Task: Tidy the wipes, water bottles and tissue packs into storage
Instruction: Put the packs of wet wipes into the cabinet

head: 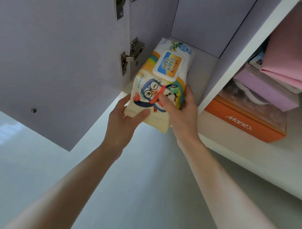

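Holding wipes (162,83) half on the shelf (206,64). Left hand (127,116) grips near end, right hand (181,107) clamps right side, likely to steer it in against the far pack (174,46).

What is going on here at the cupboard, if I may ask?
A person holds a pack of baby wipes with both hands: the left hand grips its near end, the right hand its right side. The pack sits partly in the cupboard's left compartment, its near end past the shelf edge. Another white pack lies further in. An orange box sits in the next compartment.
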